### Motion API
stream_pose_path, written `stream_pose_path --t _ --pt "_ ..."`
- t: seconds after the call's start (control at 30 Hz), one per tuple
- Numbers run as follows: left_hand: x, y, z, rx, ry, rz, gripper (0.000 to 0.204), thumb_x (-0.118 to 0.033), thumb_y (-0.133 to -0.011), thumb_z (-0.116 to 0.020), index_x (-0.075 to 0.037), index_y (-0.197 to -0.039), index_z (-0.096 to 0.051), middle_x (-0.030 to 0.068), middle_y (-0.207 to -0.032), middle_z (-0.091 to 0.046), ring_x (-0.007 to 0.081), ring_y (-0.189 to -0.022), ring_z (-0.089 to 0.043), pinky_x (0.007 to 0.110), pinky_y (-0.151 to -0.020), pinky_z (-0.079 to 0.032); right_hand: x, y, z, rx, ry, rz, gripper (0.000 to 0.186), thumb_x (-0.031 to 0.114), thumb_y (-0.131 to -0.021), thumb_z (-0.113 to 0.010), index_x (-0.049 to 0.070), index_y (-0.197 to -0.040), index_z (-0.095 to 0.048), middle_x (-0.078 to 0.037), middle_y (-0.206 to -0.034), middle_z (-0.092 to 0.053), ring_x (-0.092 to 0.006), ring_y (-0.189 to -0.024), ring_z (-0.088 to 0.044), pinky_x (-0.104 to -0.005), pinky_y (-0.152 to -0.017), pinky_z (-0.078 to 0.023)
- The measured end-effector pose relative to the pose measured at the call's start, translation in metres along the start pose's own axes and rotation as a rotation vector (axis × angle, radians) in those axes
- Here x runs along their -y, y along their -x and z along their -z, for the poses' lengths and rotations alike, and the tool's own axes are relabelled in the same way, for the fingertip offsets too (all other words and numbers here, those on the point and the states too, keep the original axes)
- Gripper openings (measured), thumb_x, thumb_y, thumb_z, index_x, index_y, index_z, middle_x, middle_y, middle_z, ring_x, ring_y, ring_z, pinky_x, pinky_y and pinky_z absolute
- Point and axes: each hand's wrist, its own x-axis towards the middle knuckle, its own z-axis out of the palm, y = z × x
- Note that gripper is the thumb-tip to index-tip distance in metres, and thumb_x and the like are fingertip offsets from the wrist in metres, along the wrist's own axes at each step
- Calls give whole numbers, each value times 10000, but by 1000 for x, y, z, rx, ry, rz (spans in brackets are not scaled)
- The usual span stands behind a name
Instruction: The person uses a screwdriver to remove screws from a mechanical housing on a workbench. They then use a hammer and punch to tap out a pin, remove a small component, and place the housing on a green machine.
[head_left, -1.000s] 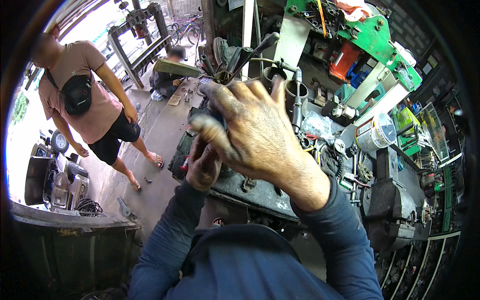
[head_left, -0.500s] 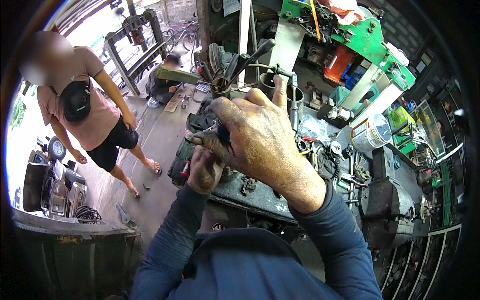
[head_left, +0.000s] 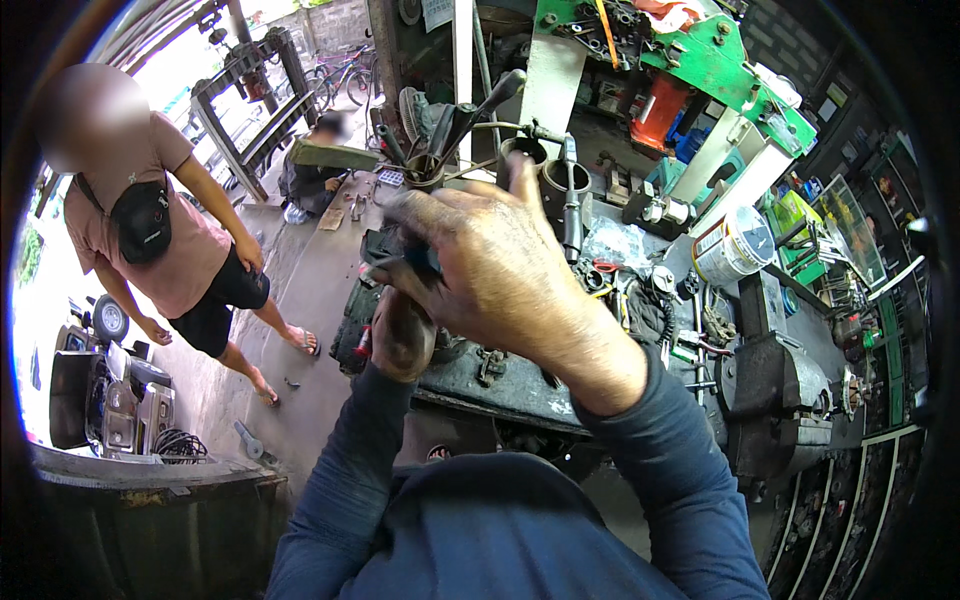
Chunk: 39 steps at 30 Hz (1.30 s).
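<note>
As the right hand (head_left: 495,255) covers much of the left hand (head_left: 405,335) over the bench (head_left: 525,395), a dark thing (head_left: 424,258) shows between them; I can't tell whether either's fingers clamp it.

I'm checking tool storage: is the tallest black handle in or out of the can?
In: the tallest black handle slants up from the can beyond the right hand; its lower end is hidden.
</note>
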Motion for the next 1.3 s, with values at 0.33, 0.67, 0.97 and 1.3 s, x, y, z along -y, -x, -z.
stream_pose_path --t 0.33,0.67,0.97,1.3 --pt "-1 2 18 200 -545 -239 683 -401 -1023 -741 -8 -1525 -495 115 -1455 -623 241 -1331 -611 397 -1128 -486 7 4 1 -55 -47 -59 459 311 -1023 -674 106 -1431 -624 -150 -1233 -680 -355 -1127 -670 -571 -1009 -426" --pt "12 -4 34 208 -141 -78 599 -503 -1078 -625 -38 -1444 -530 110 -1419 -613 226 -1326 -587 414 -1147 -465 -2 1 -1 -72 -23 -28 464 220 -957 -726 84 -1388 -625 -167 -1169 -667 -357 -1136 -647 -526 -983 -434" --pt "8 -1 17 1 -118 -88 522 -431 -1134 -530 -24 -1460 -523 121 -1407 -623 227 -1290 -623 412 -1122 -503 11 1 -3 -200 91 -52 505 320 -947 -757 85 -1377 -638 -134 -1042 -717 -356 -1063 -709 -712 -1148 -319" --pt "2 -9 16 149 -73 -68 565 -388 -1036 -725 -19 -1425 -547 123 -1388 -650 252 -1285 -635 432 -1132 -499 12 2 -3 -173 -143 -25 418 328 -965 -721 148 -1335 -644 -103 -1016 -692 -321 -1021 -692 -715 -1151 -313"
